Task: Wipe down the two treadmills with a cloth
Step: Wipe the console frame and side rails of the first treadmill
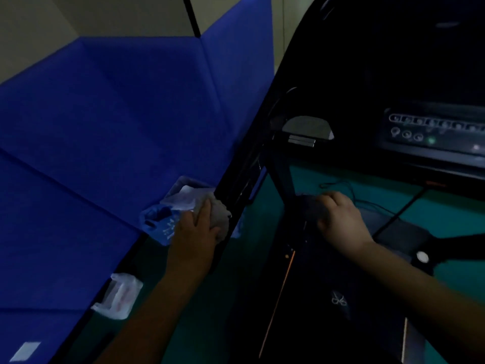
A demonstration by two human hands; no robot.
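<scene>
Blue padded wall (110, 122) beside treadmill upright (244, 179); left hand (194, 232) grip round cloth (217, 214), right hand (341, 219) grip unclear.

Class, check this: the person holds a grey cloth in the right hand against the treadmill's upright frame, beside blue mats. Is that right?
Not quite. The head view shows the grey cloth in the left hand, not the right, held against the treadmill's upright frame beside the blue mats.

green floor (446, 216) | treadmill (341, 74) | white bag (120, 295) | blue bag (160, 219)
</scene>
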